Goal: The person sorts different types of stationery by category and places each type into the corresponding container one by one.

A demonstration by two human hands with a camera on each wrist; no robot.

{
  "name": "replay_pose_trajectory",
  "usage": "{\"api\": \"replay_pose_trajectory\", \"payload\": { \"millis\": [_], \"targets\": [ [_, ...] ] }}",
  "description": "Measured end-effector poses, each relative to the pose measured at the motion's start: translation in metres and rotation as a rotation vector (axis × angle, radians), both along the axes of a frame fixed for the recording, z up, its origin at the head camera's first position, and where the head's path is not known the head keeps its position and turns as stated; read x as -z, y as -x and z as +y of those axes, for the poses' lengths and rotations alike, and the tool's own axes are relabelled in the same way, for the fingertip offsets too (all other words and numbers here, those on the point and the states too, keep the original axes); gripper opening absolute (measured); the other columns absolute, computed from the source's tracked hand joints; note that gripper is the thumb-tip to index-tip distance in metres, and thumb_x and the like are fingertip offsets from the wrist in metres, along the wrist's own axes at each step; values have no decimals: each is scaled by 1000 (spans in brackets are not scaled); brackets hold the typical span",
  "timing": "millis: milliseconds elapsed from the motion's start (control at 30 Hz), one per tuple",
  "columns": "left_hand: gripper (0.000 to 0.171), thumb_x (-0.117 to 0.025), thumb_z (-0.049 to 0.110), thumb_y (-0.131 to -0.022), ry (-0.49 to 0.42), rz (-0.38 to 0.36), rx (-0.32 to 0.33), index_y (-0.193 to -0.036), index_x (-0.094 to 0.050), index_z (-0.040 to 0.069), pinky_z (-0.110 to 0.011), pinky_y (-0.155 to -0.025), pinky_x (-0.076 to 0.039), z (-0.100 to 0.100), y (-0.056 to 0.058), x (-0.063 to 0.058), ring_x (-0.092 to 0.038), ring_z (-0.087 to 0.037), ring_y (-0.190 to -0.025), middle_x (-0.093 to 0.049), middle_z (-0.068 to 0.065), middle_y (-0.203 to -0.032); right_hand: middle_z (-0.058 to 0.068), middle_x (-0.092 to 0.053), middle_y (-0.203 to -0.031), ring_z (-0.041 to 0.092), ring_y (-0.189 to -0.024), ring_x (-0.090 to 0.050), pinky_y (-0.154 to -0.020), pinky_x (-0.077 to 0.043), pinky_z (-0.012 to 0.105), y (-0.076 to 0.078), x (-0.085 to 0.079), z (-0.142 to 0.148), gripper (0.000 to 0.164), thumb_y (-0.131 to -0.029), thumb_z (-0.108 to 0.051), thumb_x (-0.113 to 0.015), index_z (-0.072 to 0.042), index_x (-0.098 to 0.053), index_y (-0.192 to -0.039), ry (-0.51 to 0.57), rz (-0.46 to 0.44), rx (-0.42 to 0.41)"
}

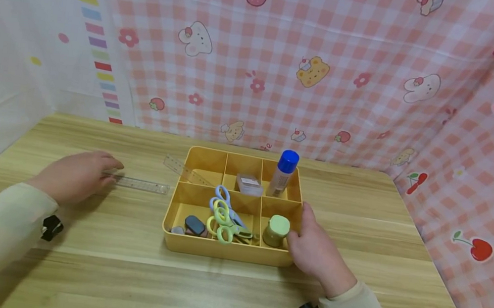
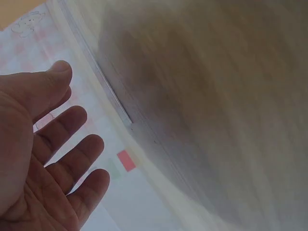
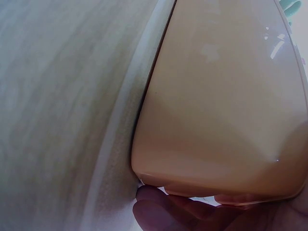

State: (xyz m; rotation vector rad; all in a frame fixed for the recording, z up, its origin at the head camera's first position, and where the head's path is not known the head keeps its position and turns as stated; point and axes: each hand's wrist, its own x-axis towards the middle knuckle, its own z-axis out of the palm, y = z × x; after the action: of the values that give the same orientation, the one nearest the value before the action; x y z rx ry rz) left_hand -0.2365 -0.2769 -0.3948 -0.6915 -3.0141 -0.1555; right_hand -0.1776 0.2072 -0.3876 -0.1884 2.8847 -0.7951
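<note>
A clear ruler lies on the table left of a yellow compartment box. My left hand is over the ruler's left end; in the left wrist view its fingers are loosely bent and apart from the ruler. At the box's right end, my right hand holds the side wall, thumb at the rim. In the right wrist view its fingers lie along the box's outer wall. Inside the box are scissors, a second clear ruler and a green-lidded container.
A blue-capped glue stick stands in the back right compartment, beside a small clear case. A dark oval eraser-like piece is at the front left. Patterned cloth hangs behind the wooden table.
</note>
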Motion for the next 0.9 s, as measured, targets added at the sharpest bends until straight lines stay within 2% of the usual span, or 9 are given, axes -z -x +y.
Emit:
{"api": "replay_pose_trajectory", "payload": {
  "millis": [400,600,900],
  "targets": [
    [36,-64,21,-88,2,-101,-61,-120,-61,6,-58,-91,-42,-10,2,6,-50,-35,-110,-59,-15,-120,28,-29,-144,35,-123,-35,-101,-34,56,1,2,0,72,-93,-20,-42,2,-1,-148,1,-2,0],
    [33,-65,19,-87,-23,-135,-63,-118,-63,8,-57,-88,-45,-9,3,6,-54,-30,-104,-63,-10,-113,29,-29,-144,36,-123,-35,-101,-34,56,1,1,0,72,-93,-20,-41,2,-1,-148,2,-2,2],
    [29,-66,14,-86,-22,-120,-63,-114,-66,9,-56,-86,-46,-8,4,9,-55,-31,-103,-64,-10,-112,29,-32,-142,36,-121,-38,-99,-35,56,1,1,0,71,-92,-20,-41,3,-3,-148,1,11,2]
  ]
}}
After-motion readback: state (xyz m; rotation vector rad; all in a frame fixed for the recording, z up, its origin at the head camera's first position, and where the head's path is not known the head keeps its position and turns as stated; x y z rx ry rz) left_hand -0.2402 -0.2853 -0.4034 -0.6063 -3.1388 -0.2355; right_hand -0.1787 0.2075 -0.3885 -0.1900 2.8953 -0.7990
